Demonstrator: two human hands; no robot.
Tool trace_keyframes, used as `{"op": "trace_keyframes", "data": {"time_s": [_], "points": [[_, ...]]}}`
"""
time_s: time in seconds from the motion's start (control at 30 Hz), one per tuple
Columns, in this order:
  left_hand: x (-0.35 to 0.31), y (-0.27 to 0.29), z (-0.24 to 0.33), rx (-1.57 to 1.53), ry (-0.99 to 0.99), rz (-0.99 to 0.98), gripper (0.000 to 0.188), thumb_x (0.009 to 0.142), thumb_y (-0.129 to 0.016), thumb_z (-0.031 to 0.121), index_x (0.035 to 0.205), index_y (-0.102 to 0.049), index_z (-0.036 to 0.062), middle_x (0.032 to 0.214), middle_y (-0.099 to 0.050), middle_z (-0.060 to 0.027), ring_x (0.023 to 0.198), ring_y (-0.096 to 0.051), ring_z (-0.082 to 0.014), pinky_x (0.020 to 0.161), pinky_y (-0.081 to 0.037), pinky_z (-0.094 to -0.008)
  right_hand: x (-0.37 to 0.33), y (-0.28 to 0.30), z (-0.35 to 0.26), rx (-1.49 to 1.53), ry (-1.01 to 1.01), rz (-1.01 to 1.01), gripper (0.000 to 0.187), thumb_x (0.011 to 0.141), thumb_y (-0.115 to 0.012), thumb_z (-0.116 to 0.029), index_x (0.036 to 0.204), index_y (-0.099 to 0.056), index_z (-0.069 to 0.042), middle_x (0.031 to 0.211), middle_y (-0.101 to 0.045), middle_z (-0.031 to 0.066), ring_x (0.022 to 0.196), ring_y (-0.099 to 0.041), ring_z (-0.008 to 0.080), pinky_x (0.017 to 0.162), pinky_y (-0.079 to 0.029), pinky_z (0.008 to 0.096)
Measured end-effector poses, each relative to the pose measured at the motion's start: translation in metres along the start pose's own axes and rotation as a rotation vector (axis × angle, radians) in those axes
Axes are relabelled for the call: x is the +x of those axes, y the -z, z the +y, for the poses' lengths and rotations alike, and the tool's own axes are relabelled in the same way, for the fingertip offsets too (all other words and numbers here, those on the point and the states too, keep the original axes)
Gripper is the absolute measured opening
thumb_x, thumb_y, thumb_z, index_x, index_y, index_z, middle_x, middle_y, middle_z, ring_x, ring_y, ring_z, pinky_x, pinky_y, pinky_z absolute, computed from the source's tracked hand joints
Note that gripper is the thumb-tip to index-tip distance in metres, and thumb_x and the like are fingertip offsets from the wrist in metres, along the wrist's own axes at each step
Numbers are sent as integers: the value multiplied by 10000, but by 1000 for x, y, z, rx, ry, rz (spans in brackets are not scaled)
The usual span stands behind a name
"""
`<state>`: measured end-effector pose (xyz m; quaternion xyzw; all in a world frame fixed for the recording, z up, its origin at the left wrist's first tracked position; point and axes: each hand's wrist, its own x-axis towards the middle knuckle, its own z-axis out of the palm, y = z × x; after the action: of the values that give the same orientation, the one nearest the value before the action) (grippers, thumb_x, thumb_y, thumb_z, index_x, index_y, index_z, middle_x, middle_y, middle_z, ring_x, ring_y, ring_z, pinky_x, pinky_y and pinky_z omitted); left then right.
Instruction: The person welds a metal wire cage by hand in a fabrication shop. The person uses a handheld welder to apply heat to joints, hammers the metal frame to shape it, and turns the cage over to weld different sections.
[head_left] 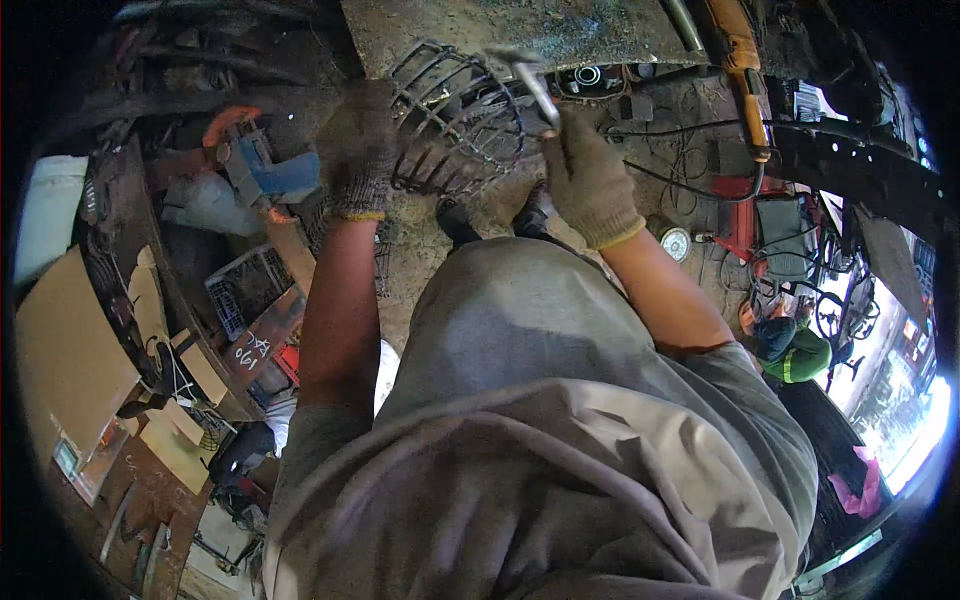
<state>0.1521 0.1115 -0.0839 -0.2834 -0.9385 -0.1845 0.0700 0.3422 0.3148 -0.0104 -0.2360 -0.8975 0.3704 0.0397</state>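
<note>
Head view, upper centre: left hand (360,145), gripping cage (460,128), may be bruised if hammer (533,82), clenched by right hand (588,180), slips.

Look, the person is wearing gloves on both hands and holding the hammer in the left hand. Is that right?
Not quite: the head view shows the hammer in the right hand, not the left. The rest is right.

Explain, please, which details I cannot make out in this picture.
All in the head view:
- Fingers of the left hand: lost in shadow beside the metal cage.
- Hammer: head blurred; lower handle hidden inside the right hand.
- Orange power tool: cut off by the top edge.
- Round dial: markings too small.
</note>
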Motion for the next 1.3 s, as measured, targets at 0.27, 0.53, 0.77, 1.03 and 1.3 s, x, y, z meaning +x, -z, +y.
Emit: {"op": "trace_keyframes", "data": {"time_s": [0.27, 0.53, 0.77, 1.03, 1.3], "points": [[-6, -13, -12, 178, -163, 24, 397, 884, -647, 364, 1187, -636, 108, 1101, -662, -160, 985, -645, -341, 814, -526, -442, -1, -14, 6, -129, 45, -21, 328, 989, -497, -230, 1210, -525, 11, 874, -640, 250, 816, -632, 457, 709, -494, 500], [-1, 9, 10, -82, 239, -253, 440, 929, -582, 271, 1308, -585, 46, 1327, -587, -179, 1230, -557, -327, 1002, -454, -412, -3, -16, 7, -13, 121, 105, 295, 981, -522, -263, 1161, -545, -30, 852, -630, 279, 808, -620, 482, 670, -478, 531], [-11, -10, -14, 161, -320, 158, 355, 836, -671, 292, 1134, -677, 99, 1011, -683, -176, 905, -684, -324, 787, -540, -427, 3, 0, 3, 135, 206, 213, 275, 985, -528, -228, 1158, -588, -22, 790, -621, 247, 758, -636, 452, 641, -487, 468], [-14, -18, -17, 236, 17, -319, 582, 888, -634, 271, 1427, -464, 130, 1447, -481, -135, 1322, -469, -309, 1086, -397, -416, 21, -9, -6, -53, 159, 56, 317, 976, -526, -252, 1187, -561, -18, 854, -627, 274, 807, -635, 465, 685, -496, 499], [-17, -14, -4, 209, 52, -344, 602, 839, -690, 235, 1397, -501, 117, 1420, -511, -145, 1278, -517, -316, 1040, -443, -415, 17, -14, -4, -186, 206, 46, 288, 969, -548, -248, 1165, -564, -37, 884, -657, 236, 840, -657, 436, 688, -515, 477]]}}
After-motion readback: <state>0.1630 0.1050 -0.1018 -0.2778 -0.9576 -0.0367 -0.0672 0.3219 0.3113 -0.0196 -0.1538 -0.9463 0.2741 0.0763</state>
